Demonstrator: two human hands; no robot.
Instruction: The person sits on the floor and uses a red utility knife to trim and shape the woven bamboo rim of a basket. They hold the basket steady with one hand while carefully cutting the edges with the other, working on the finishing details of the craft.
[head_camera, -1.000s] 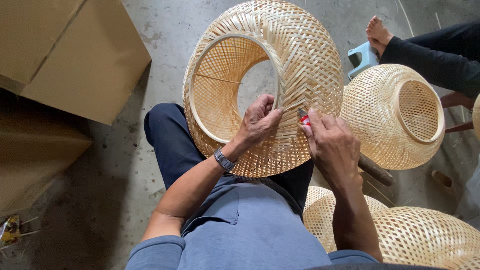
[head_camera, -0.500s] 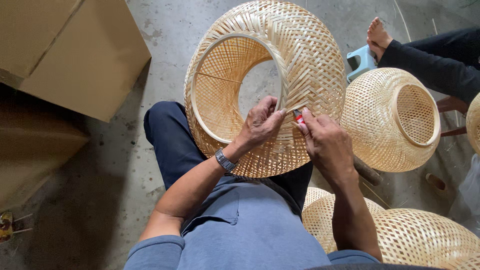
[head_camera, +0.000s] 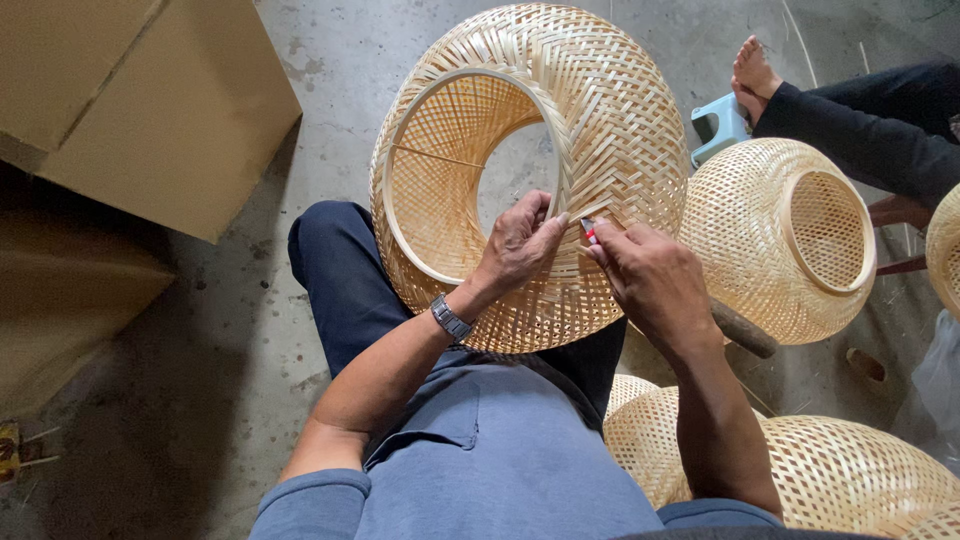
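Shade: large woven bamboo lampshade (head_camera: 560, 120), propped on the person's lap, its open ring facing up-left.
Left hand (head_camera: 520, 245): fingers pinched together on the weave just beside the inner ring.
Right hand (head_camera: 650, 280): closed on a small red tool (head_camera: 589, 232), its tip touching the weave next to the left fingers.
Handling: looks light and springy; thin strips likely snap if squeezed, so the stiff ring seems the safest hold.
Floor: concrete; another shade (head_camera: 790, 235) to the right, more at lower right (head_camera: 850, 470).
Other: cardboard boxes (head_camera: 150, 100) upper left; another person's foot (head_camera: 752, 75) on a blue stool (head_camera: 718, 125).
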